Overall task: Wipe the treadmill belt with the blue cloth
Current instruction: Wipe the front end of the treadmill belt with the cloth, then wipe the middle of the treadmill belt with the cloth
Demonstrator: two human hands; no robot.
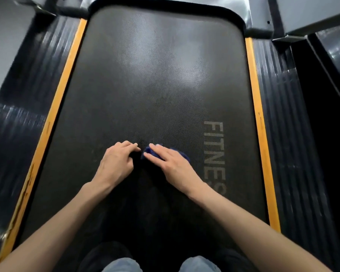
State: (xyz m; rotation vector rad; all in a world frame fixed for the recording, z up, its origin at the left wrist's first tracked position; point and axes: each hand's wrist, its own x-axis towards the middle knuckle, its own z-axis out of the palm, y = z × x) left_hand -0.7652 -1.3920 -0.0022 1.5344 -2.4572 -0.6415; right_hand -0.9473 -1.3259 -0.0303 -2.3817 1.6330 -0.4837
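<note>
The head view looks down the black treadmill belt (155,79), whose woven texture catches pale glare towards its far end. The blue cloth (148,151) lies bunched on the belt slightly nearer than mid-length, close to the centre line and just left of the grey "FITNESS" lettering (214,152) printed along the belt's right side. The right grip (170,163) lies flat on top of the cloth, released, its fingers straight and pressing down, so that only the cloth's left end and a strip beyond the knuckles show. The left grip (117,163) rests on the belt just beside the cloth's left end, its fingers curled with the tips almost at the fabric; the shadow under them hides whether they pinch a corner of the cloth, so I cannot tell if it grasps anything. An orange strip (60,108) borders the belt on the left and another orange strip (258,114) on the right, each with a black ribbed side rail (285,138) outside it. Two knees in blue jeans (122,265) show at the bottom edge.
</note>
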